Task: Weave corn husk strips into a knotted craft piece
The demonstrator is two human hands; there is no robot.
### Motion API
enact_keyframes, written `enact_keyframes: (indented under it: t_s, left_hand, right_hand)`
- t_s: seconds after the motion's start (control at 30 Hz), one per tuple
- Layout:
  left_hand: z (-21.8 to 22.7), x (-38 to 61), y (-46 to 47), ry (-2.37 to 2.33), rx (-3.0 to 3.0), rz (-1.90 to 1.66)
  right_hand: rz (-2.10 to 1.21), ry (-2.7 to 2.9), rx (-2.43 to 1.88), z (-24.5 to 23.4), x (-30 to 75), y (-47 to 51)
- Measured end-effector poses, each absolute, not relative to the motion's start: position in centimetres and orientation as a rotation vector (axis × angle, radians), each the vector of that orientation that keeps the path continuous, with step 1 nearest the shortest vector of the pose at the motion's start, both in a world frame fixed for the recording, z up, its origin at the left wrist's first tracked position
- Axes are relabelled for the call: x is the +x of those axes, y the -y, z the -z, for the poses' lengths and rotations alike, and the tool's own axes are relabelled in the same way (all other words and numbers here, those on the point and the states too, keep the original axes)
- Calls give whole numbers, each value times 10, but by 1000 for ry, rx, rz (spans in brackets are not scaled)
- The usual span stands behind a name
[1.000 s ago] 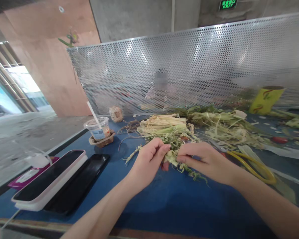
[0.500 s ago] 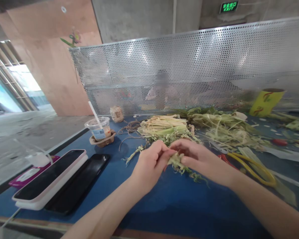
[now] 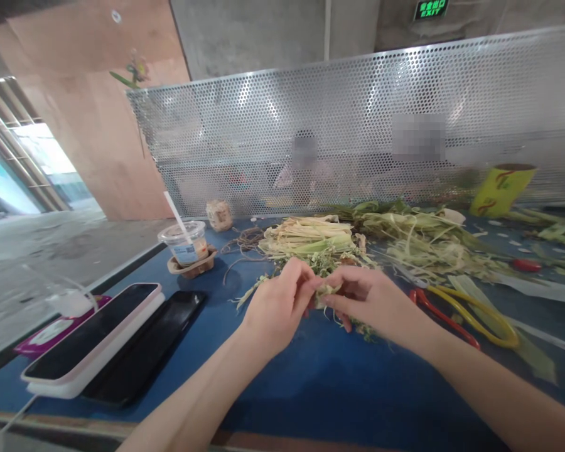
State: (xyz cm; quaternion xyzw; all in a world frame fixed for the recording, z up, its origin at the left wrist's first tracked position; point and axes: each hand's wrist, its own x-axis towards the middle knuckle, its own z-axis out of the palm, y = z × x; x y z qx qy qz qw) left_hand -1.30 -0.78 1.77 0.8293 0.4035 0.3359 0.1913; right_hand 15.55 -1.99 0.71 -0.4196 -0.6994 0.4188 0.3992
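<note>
My left hand (image 3: 277, 304) and my right hand (image 3: 362, 301) meet over the blue table (image 3: 311, 383), both pinched on a small clump of green plant scraps (image 3: 327, 292) held between their fingertips. Loose bits of the clump trail down to the table under my right hand. Just beyond the hands lies a bundle of pale stalks and husks (image 3: 311, 238).
Left: two phones (image 3: 94, 336), a pink box (image 3: 47, 333), a plastic cup with a straw (image 3: 188, 245). Right: red and yellow loops (image 3: 471, 311), more husks (image 3: 424, 242), a yellow cup (image 3: 501, 188). People sit behind the perforated metal screen (image 3: 358, 125).
Both hands lifted the clump off the table and drew closer together, then shifted slightly left; the red and yellow loops beside my right arm became more visible.
</note>
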Motion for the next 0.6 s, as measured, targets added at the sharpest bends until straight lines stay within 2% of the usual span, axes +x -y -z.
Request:
enact_keyframes:
  t_s: [0.23, 0.4, 0.6]
  left_hand:
    - [-21, -13, 6, -1081, 2531, -515]
    - [-23, -11, 7, -955, 2539, -588]
    - [-27, -13, 12, -938, 2265, -680]
  right_hand:
    - [-1123, 1708, -1094, -12, 161, 18]
    - [-1018, 1778, -1111, -18, 163, 22]
    - [-891, 1759, -1162, -18, 166, 19]
